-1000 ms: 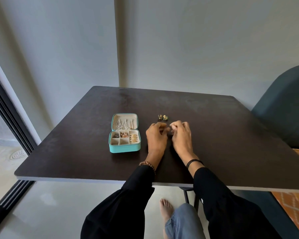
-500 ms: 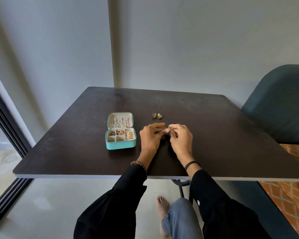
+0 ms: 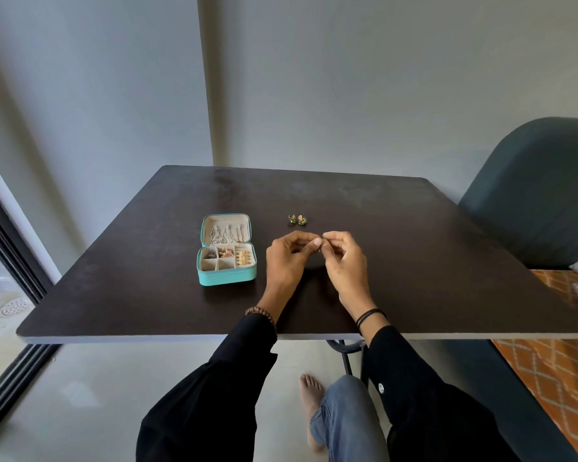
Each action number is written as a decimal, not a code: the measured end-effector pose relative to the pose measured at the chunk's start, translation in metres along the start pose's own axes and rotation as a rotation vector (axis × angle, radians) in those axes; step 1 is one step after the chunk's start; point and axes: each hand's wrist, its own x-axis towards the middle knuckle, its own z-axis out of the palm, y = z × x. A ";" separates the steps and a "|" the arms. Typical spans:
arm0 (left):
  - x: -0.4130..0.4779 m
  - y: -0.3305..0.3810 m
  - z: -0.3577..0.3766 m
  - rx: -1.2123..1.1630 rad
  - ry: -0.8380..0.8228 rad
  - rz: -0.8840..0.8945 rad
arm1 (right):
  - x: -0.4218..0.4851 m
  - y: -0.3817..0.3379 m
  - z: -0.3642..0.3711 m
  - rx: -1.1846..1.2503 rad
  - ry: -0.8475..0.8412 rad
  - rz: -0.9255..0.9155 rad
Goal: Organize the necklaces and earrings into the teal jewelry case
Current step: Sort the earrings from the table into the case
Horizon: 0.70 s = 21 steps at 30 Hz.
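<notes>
The teal jewelry case lies open on the dark table, left of my hands. Silver necklaces hang in its lid and earrings fill some of its small compartments. A pair of gold and green earrings lies loose on the table just beyond my hands. My left hand and my right hand are raised a little above the table, fingertips meeting. Between them they pinch a tiny earring, mostly hidden by the fingers.
A dark teal upholstered chair stands at the table's right. An orange patterned cushion lies below it. A sliding door frame runs along the left. My knee and bare foot are under the table's near edge.
Both hands have lifted off the table and opened slightly apart, still pinching the small piece between their fingertips. The camera view has shifted a little.
</notes>
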 end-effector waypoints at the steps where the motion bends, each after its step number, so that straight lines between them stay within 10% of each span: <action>1: 0.000 0.000 0.000 0.020 -0.014 0.003 | 0.000 -0.001 -0.001 0.003 -0.022 -0.009; 21: 0.000 0.021 -0.002 -0.202 -0.063 -0.201 | -0.007 -0.005 -0.007 0.359 0.057 0.183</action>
